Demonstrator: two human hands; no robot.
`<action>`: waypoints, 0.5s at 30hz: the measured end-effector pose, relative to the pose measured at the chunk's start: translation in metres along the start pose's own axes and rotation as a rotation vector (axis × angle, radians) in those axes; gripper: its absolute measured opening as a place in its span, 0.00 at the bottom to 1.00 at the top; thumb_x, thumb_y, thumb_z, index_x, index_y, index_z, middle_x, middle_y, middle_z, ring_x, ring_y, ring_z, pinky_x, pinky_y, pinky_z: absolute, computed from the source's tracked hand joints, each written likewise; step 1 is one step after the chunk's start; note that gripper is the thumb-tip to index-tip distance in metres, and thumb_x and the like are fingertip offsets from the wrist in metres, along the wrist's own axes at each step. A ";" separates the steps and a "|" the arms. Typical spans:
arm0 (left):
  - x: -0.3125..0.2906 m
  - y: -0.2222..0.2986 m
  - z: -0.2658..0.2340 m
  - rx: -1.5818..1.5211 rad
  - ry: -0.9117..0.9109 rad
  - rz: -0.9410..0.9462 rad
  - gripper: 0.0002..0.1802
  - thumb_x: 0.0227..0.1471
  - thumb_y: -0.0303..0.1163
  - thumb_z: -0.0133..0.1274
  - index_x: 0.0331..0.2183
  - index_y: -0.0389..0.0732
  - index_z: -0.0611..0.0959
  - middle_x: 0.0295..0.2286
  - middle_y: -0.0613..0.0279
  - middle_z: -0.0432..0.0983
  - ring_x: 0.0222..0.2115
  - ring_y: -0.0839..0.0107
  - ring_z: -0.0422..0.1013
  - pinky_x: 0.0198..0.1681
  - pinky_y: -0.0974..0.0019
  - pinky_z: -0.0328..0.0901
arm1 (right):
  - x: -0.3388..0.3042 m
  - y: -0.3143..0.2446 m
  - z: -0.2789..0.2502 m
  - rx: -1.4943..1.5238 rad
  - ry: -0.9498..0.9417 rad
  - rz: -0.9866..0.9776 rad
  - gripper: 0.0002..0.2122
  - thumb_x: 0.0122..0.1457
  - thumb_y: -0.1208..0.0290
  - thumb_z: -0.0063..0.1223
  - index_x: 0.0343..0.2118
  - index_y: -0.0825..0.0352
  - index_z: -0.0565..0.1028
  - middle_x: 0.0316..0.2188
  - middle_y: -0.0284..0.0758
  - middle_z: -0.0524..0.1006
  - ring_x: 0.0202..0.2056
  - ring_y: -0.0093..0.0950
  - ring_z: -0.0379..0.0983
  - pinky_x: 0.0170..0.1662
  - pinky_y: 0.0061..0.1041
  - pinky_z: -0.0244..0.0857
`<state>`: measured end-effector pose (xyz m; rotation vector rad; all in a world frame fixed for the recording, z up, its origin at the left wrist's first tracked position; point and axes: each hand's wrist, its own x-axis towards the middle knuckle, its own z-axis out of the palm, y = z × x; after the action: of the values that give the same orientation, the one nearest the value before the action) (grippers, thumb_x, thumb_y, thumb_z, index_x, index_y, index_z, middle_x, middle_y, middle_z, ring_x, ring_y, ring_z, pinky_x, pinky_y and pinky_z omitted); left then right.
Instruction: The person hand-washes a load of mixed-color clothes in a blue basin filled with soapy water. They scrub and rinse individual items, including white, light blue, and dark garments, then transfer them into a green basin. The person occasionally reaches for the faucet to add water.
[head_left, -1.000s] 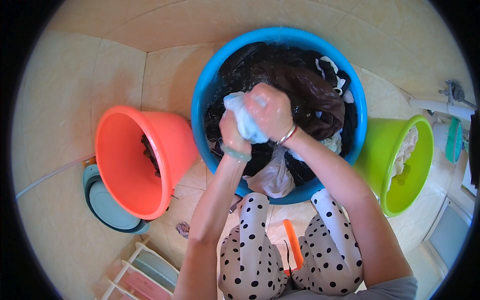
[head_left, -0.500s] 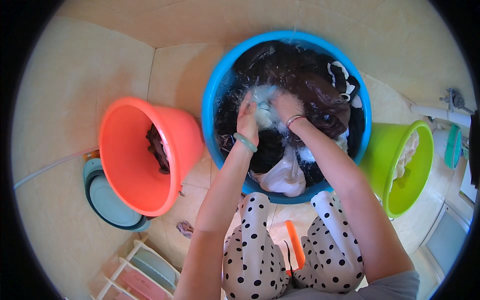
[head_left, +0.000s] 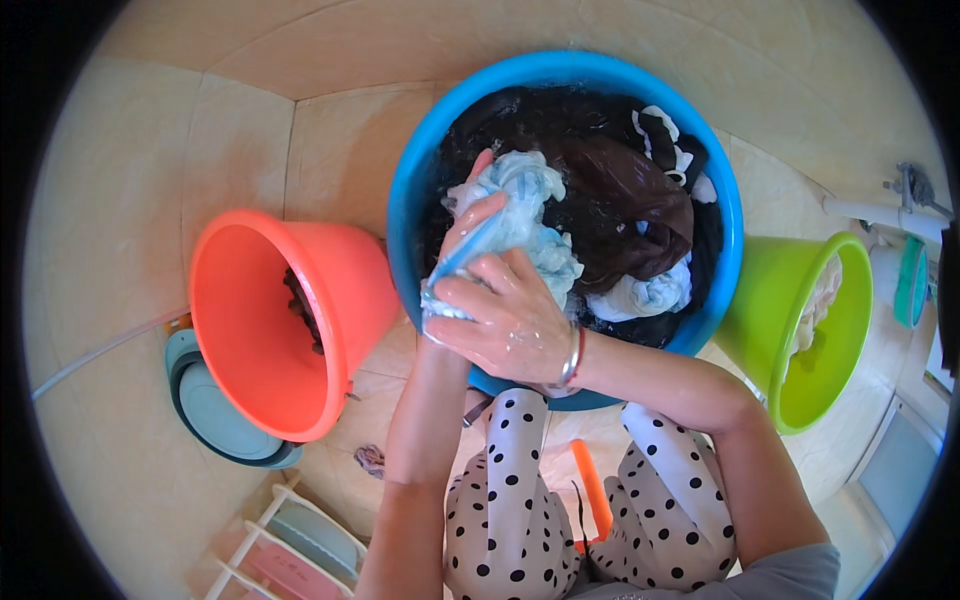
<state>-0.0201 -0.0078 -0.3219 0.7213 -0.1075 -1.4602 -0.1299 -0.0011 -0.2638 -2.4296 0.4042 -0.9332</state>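
A wet, bunched light blue and white garment [head_left: 545,250] is between my hands above the left part of a big blue tub [head_left: 570,66]. My left hand [head_left: 476,218] grips it from the left, fingers curled over the fabric. With bent fingers, my right hand [head_left: 512,322] closes on its lower end beside my left wrist, hiding part of that wrist. Soaked dark clothes [head_left: 515,112] fill the tub's water. A dark brown garment [head_left: 625,190] bulges up right of my hands, and a white piece with pale blue [head_left: 648,294] lies below it.
A coral bucket [head_left: 370,285] holding dark cloth tilts at left, near a grey-blue basin [head_left: 222,400]. At right leans a green bucket [head_left: 752,300] with pale cloth. A white rack [head_left: 250,540] stands lower left. Something orange [head_left: 592,490] shows between my knees; a small rag [head_left: 370,460] lies on the floor.
Both hands have come up out of the splashing water with the light blue and white garment. My right hand has crossed left and down to my left wrist.
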 end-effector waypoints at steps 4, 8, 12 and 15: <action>-0.005 -0.016 -0.008 -0.116 0.020 0.040 0.23 0.58 0.34 0.48 0.55 0.42 0.68 0.46 0.56 0.72 0.46 0.65 0.70 0.51 0.63 0.64 | 0.015 0.008 0.007 0.049 0.097 0.013 0.10 0.38 0.64 0.65 0.24 0.56 0.75 0.31 0.26 0.69 0.32 0.28 0.64 0.30 0.27 0.60; -0.007 -0.030 -0.027 -0.258 -0.026 0.081 0.19 0.58 0.35 0.48 0.50 0.40 0.72 0.42 0.58 0.73 0.43 0.68 0.70 0.48 0.66 0.65 | 0.031 0.023 0.011 0.162 0.279 -0.021 0.11 0.36 0.67 0.68 0.18 0.59 0.73 0.21 0.30 0.69 0.22 0.29 0.68 0.22 0.28 0.62; -0.015 -0.029 -0.015 -0.088 0.231 0.208 0.16 0.58 0.36 0.49 0.45 0.37 0.76 0.39 0.61 0.74 0.39 0.71 0.71 0.45 0.69 0.65 | 0.026 0.061 0.016 0.220 0.277 0.203 0.06 0.47 0.68 0.59 0.19 0.61 0.73 0.21 0.35 0.71 0.23 0.36 0.71 0.25 0.34 0.67; -0.022 -0.010 0.021 0.366 0.580 0.145 0.18 0.59 0.41 0.50 0.42 0.36 0.78 0.35 0.64 0.76 0.35 0.77 0.71 0.44 0.71 0.64 | -0.002 0.126 0.011 0.008 0.139 0.556 0.09 0.54 0.67 0.54 0.20 0.62 0.75 0.23 0.39 0.74 0.24 0.41 0.72 0.27 0.38 0.67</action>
<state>-0.0421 0.0053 -0.3025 1.3810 0.0218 -1.0545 -0.1353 -0.1008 -0.3413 -2.0707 1.0555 -0.8423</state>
